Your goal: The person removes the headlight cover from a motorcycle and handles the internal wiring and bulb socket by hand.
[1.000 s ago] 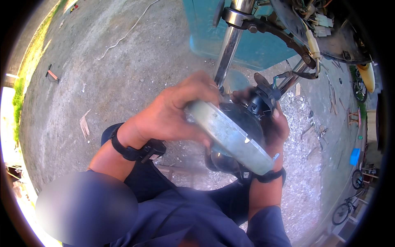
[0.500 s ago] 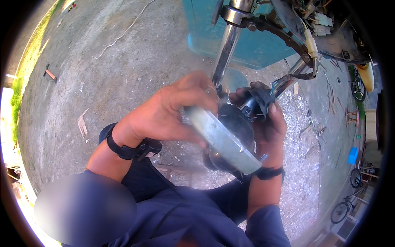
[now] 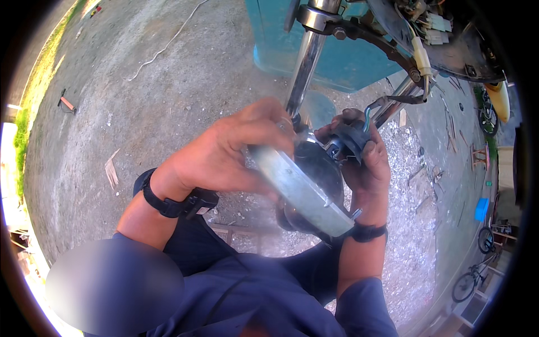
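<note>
My left hand (image 3: 224, 149) grips the upper rim of a motorcycle headlight (image 3: 301, 194), thumb on one side and fingers on the other. The headlight is tilted, its pale metal rim toward me and its dark rounded back facing right. In my right hand (image 3: 375, 168) a black rubber bulb cover (image 3: 352, 140) is pinched between thumb and fingers, at the back of the headlight. Thin wires (image 3: 368, 119) run from it up to the motorcycle. Whether the cover touches the headlight, I cannot tell. Part of the right palm is hidden behind the headlight.
Ahead stand the chrome fork tubes (image 3: 306, 67), and at the upper right hangs an open housing with wire connectors (image 3: 437, 28). A teal container (image 3: 269, 48) sits behind the fork. A hammer (image 3: 67, 103) lies far left. Bicycles (image 3: 465, 286) stand at the right.
My right hand has brought the rubber cover slightly left and turned it a little against the headlight's back. My left hand keeps its grip on the rim. The whole view has shifted slightly.
</note>
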`<state>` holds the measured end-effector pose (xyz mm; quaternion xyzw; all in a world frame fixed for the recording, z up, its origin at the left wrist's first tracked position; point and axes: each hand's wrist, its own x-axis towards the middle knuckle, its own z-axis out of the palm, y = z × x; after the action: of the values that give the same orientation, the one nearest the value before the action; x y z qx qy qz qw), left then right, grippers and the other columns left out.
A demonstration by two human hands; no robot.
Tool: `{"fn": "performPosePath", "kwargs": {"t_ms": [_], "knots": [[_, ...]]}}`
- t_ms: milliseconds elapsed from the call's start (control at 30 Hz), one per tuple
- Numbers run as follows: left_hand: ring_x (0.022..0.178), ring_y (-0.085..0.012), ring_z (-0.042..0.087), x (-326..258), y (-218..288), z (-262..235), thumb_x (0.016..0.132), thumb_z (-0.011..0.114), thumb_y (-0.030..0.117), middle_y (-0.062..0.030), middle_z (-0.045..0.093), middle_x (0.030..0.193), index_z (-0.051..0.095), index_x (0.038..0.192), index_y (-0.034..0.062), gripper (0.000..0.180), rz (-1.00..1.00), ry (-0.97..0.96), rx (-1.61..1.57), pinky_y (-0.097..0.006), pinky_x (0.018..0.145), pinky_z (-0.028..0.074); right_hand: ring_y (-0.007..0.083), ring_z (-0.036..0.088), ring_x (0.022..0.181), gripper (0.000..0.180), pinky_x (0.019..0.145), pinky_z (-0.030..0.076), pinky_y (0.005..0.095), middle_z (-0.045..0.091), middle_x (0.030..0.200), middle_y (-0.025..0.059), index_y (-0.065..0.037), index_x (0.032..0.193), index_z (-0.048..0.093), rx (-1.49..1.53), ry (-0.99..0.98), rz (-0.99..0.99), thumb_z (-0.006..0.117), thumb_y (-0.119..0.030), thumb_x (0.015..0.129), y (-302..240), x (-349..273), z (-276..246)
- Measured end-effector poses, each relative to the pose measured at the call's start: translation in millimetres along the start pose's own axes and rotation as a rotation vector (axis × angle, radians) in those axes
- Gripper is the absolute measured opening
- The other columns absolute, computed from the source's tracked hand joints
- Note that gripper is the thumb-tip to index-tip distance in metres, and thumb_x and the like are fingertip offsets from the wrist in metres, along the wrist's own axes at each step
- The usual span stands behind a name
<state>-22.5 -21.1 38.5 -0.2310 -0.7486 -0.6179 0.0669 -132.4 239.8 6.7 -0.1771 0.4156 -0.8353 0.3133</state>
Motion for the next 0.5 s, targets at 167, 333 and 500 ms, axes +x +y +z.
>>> {"fn": "performPosePath", "kwargs": {"t_ms": [167,333,500], "knots": [[0.111,-0.0284,0.06,1.0,-0.9,-0.1,0.061,0.099,0.019,-0.0117,0.064,0.115,0.072,0.1,0.0094,0.048,0.001,0.004,-0.012,-0.04,0.093,0.049,0.0422,0.064,0.121,0.077,0.105,0.05,0.0514,0.065,0.124,0.0243,0.005,0.139,0.051,0.022,-0.042,-0.016,0.085,-0.037,0.083,-2.1,0.4,-2.2],[0.116,-0.0271,0.058,-1.1,-6.4,-2.4,0.06,0.095,0.011,-0.009,0.061,0.118,0.073,0.108,0.0079,0.053,0.006,0.006,-0.077,-0.037,0.1,0.046,0.0445,0.061,0.124,0.072,0.106,0.049,0.0533,0.063,0.127,0.0251,0.002,0.138,0.051,0.105,-0.058,-0.008,0.082,-0.036,0.086,1.5,1.5,-4.2],[0.114,-0.0263,0.059,-2.5,-11.5,-3.2,0.061,0.096,0.013,-0.0091,0.061,0.118,0.072,0.113,0.0076,0.057,0.004,0.028,-0.102,-0.036,0.099,0.046,0.0448,0.06,0.126,0.065,0.108,0.047,0.0541,0.062,0.128,0.0245,-0.001,0.137,0.052,0.139,-0.088,-0.024,0.081,-0.033,0.088,6.3,3.4,-7.1]]}}
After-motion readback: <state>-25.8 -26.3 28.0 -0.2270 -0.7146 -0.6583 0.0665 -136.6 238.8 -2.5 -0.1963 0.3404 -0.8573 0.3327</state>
